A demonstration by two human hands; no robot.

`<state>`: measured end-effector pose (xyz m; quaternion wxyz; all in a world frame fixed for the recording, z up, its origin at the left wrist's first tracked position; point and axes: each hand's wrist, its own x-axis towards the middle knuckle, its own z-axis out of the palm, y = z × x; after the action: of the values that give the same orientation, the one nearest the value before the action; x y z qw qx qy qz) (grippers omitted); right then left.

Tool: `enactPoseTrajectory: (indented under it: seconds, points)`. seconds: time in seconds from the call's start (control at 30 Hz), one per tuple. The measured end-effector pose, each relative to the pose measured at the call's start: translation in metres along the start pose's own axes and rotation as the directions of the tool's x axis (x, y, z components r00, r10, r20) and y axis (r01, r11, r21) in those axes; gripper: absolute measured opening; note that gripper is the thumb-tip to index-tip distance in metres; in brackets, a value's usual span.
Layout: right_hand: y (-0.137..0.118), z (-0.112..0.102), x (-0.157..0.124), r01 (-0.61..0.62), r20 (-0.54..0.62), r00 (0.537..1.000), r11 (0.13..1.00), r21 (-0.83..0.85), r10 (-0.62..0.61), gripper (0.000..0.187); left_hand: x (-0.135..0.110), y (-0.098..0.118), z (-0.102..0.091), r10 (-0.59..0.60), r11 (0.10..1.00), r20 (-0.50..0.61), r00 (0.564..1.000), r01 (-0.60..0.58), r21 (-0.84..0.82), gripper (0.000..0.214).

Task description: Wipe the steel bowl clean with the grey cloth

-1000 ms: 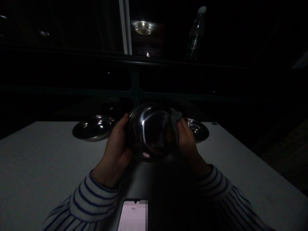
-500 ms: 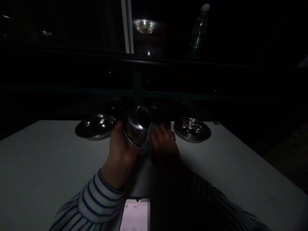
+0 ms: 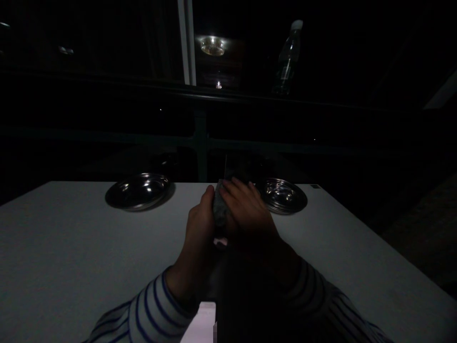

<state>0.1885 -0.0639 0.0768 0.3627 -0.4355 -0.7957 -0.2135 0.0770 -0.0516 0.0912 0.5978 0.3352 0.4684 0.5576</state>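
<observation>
In the middle of the head view my two hands meet above the white table. My left hand (image 3: 199, 228) is closed, thumb up, at the left side of a steel bowl. That bowl (image 3: 225, 166) is turned nearly edge-on, so only a thin bright line of its rim shows; the hands and the dark hide the rest. A grey cloth (image 3: 220, 207) lies between the hands. Over it presses my right hand (image 3: 250, 209), fingers together and bent forward, its underside in shadow.
A shallow steel bowl (image 3: 138, 192) stands at the table's (image 3: 89, 252) back left. Stacked steel bowls (image 3: 283, 195) are at the back right. A lit phone (image 3: 202, 321) lies at the near edge. Behind, a clear bottle (image 3: 288, 57) stands on a dark ledge.
The bowl has turned from showing its shiny rounded outside to nearly edge-on. My left hand has moved right, closer to my right hand. The view has shifted slightly.
</observation>
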Motion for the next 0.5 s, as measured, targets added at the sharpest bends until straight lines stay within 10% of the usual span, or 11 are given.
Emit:
enactPoseTrajectory:
  seconds: [0.27, 0.5]
  points:
    - [0.047, -0.005, 0.002, -0.381, -0.041, 0.908, 0.861, 0.337, 0.417, 0.043, -0.001, 0.016, 0.003, -0.031, 0.973, 0.109, 0.994, 0.055, -0.223, 0.027]
    - [0.002, 0.012, -0.009, 0.015, 0.014, 1.0, 0.999, 0.034, -0.015, 0.049, 0.01, 0.026, -0.003, -0.072, 0.894, 0.04, 0.997, 0.082, -0.44, 0.02]
